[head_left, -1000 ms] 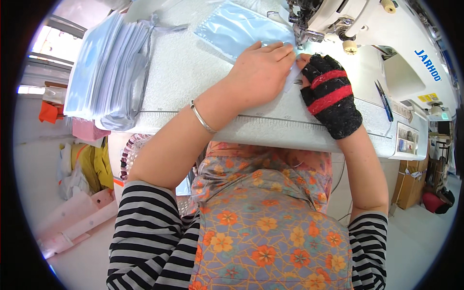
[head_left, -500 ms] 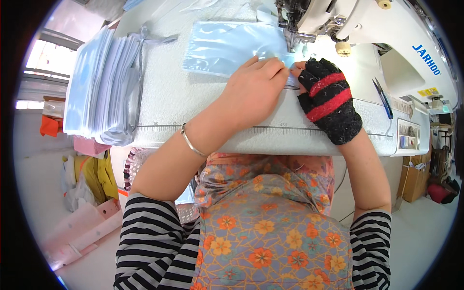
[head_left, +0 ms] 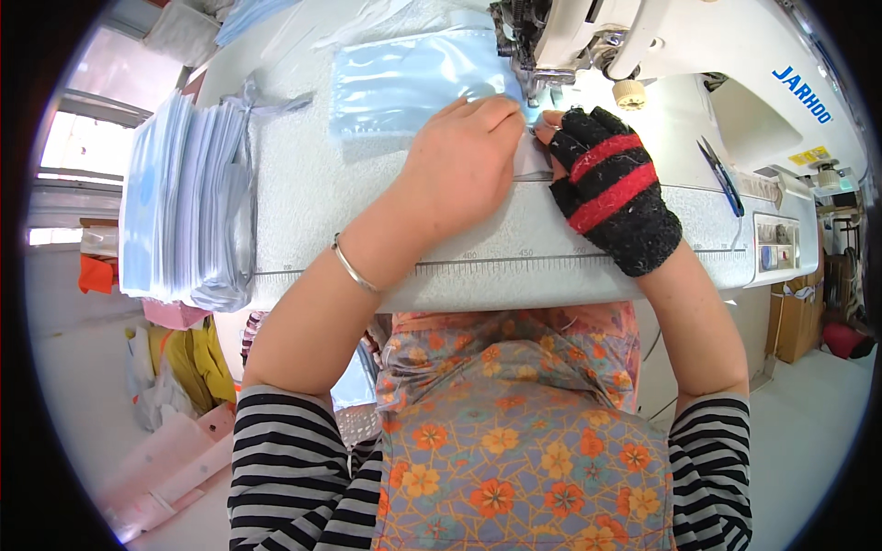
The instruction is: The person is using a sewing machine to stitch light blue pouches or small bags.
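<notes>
A shiny light blue sheet of plastic-like material [head_left: 395,83] lies flat on the sewing machine's bed, its right end at the presser foot [head_left: 530,87]. My bare left hand [head_left: 467,161], a silver bangle at its wrist, has its fingers curled and pressed together on the sheet's near right edge. Close beside it is my right hand [head_left: 614,188], in a black fingerless glove with red stripes. Its thumb and fingertips are drawn together at the sheet's corner, just in front of the foot. The exact grip under the fingers is partly hidden.
A thick tied stack of light blue pieces [head_left: 188,202] stands at the left. Blue-handled snips [head_left: 721,179] lie right of my glove, near a small-parts tray [head_left: 776,248]. The white sewing machine arm [head_left: 735,55] overhangs the far right. A printed ruler [head_left: 432,264] runs along the front edge.
The whole view has shifted slightly, carrying machine, stack and hands together. Both hands keep their places by the presser foot, and the blue sheet shows no clear movement against the machine.
</notes>
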`<control>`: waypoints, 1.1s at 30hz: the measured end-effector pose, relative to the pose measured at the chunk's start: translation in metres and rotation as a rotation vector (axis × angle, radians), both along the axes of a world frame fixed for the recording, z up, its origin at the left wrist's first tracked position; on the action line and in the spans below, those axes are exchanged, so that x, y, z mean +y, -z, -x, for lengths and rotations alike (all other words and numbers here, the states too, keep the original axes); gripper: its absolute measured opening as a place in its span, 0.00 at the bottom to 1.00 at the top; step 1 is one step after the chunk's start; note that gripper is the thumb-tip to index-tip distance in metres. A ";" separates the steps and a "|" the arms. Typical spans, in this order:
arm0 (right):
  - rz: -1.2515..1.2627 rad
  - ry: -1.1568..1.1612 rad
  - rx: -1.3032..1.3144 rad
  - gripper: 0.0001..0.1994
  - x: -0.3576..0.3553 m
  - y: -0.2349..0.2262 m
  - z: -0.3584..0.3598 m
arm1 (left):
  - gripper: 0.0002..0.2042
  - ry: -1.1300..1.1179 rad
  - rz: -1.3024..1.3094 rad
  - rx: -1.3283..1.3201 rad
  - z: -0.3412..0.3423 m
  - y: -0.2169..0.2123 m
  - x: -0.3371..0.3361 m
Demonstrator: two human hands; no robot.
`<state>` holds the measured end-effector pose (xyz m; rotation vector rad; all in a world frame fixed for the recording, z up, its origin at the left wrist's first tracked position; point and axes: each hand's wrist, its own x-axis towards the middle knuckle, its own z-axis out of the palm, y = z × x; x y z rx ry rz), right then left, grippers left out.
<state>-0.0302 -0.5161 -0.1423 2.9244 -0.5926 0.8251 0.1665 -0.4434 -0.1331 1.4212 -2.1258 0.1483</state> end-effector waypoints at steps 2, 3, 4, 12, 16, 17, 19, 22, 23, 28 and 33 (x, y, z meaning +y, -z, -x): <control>-0.013 -0.004 -0.006 0.14 -0.002 0.001 -0.001 | 0.13 0.006 0.006 -0.006 -0.003 0.001 -0.005; -0.028 0.015 0.017 0.14 -0.004 0.001 -0.001 | 0.13 0.013 0.013 -0.012 -0.004 0.002 -0.008; -0.025 0.006 0.005 0.14 -0.005 0.002 -0.002 | 0.13 0.016 0.016 -0.009 -0.005 0.003 -0.011; -0.083 0.068 -0.039 0.09 -0.012 0.005 -0.004 | 0.15 0.022 0.022 0.053 -0.020 0.010 -0.027; -0.154 0.058 -0.088 0.08 -0.012 0.001 -0.004 | 0.16 -0.088 0.047 0.029 -0.030 0.006 -0.018; -0.177 0.072 -0.087 0.08 -0.011 0.000 -0.004 | 0.16 -0.194 0.060 -0.047 -0.036 0.004 -0.014; -0.198 0.074 -0.103 0.08 -0.010 -0.001 -0.003 | 0.18 -0.327 0.012 -0.147 -0.049 -0.001 -0.008; -0.153 0.075 -0.103 0.08 -0.010 -0.002 -0.004 | 0.17 -0.369 -0.045 -0.126 -0.059 -0.005 -0.005; -0.268 0.073 -0.135 0.08 -0.010 -0.001 -0.005 | 0.17 -0.385 -0.034 -0.125 -0.059 -0.006 -0.004; -0.237 0.021 -0.138 0.08 -0.017 -0.001 -0.005 | 0.07 -0.378 -0.149 -0.118 -0.047 -0.009 0.020; -0.264 0.048 -0.136 0.09 -0.020 0.006 0.000 | 0.06 -0.452 -0.238 -0.048 -0.023 -0.011 0.072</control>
